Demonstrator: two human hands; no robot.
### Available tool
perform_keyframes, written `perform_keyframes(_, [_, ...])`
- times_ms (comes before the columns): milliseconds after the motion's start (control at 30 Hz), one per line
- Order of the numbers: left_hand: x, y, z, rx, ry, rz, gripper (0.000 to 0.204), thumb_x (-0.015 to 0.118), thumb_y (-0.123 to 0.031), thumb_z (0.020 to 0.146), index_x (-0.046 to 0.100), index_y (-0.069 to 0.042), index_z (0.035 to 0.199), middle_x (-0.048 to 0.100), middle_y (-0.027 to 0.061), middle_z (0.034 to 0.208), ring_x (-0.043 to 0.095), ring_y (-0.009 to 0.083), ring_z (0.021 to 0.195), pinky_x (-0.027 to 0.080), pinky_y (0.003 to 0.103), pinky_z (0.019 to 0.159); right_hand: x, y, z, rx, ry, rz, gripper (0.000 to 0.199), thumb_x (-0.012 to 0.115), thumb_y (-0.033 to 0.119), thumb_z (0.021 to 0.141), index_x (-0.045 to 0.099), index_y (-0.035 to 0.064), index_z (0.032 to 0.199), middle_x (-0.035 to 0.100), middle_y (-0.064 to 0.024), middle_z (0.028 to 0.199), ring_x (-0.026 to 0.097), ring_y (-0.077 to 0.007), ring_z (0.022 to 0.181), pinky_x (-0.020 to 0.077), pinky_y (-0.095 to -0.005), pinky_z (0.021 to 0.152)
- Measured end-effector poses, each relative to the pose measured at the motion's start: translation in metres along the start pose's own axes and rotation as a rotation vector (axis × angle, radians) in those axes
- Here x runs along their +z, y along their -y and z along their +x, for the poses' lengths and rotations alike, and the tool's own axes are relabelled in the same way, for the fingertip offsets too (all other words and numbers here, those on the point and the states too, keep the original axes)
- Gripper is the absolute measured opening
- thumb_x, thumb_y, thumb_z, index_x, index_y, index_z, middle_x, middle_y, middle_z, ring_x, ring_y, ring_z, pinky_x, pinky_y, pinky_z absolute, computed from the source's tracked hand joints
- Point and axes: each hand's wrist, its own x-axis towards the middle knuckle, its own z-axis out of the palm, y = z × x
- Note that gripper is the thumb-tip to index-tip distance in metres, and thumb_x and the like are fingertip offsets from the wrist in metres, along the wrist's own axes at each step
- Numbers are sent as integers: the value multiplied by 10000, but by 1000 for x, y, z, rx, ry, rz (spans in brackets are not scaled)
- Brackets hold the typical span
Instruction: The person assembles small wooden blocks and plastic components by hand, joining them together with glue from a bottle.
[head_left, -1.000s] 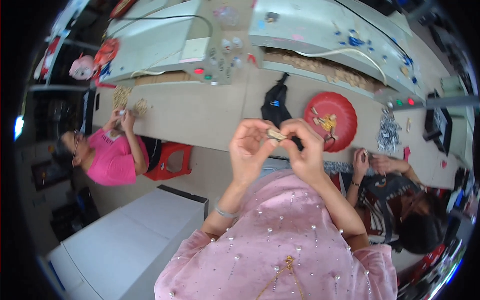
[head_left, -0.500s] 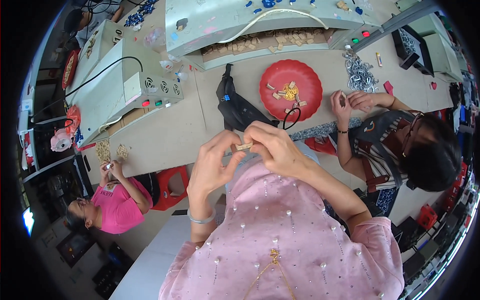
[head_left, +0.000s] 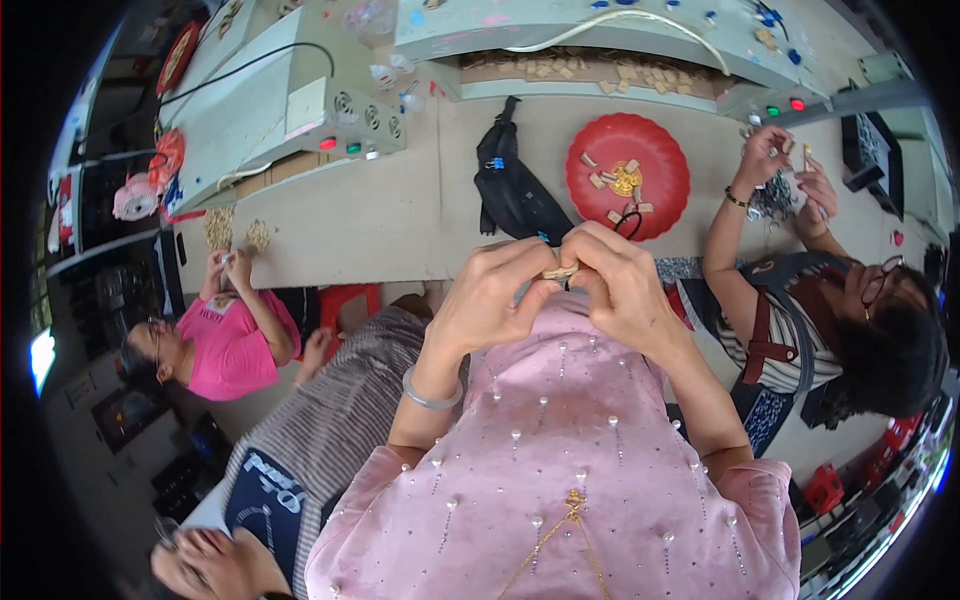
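Left hand and right hand pinch a small tan piece at the near edge of a desk, its surface open to the left, a black bag and red tray beyond. Fingers hide the piece's ends; the lower frame crops a co-worker near the left elbow.

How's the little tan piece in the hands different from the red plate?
The tan piece is tiny; the red plate is much bigger. The piece is long and narrow; the plate is round with a wavy edge. The left hand and right hand hold the piece; the plate rests on the table.
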Motion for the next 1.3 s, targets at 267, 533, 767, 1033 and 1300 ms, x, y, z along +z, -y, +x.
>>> perform_keyframes(267, [-5, -1, -5, -49, -112, 22, 156, 669, -5, 711, 564, 4, 826, 567, 108, 737, 539, 251, 600, 442, 306, 550, 0, 5, 14, 42, 69, 59, 213, 498, -165, 681, 501, -23, 840, 494, -133, 810, 548, -294, 715, 446, -339, 624])
perform_keyframes(533, [4, -1, -11, -233, -244, -115, 225, 689, -40, 768, 568, -17, 956, 610, 53, 837, 576, 110, 648, 448, 252, 567, -4, 0, 24, 22, 84, 145, 204, 588, -126, 704, 535, -25, 874, 550, -92, 810, 572, -167, 685, 456, -273, 625])
perform_keyframes(767, [24, 4, -11, -274, -415, -1110, 242, 671, -48, 827, 557, 16, 1030, 619, 41, 913, 562, 80, 742, 462, 209, 633, 7, -12, 18, 151, 38, 476, 128, 637, -58, 772, 564, -26, 873, 606, -51, 807, 583, -99, 740, 475, -241, 692])
perform_keyframes(1033, [28, 11, -10, -332, -371, -1265, 303, 658, -45, 832, 557, 11, 1113, 616, 53, 951, 576, 92, 764, 469, 215, 641, 5, -12, 16, 306, 24, 722, 126, 631, 15, 839, 564, -20, 939, 611, -40, 840, 579, -94, 757, 470, -235, 727])
perform_keyframes(1300, [26, 3, 4, -308, -437, -1067, 244, 616, -64, 865, 573, 28, 1086, 579, 53, 937, 588, 118, 797, 495, 256, 692, 8, -23, 10, 410, 68, 914, 155, 618, 104, 869, 584, -9, 969, 615, -36, 837, 570, -83, 719, 447, -209, 664])
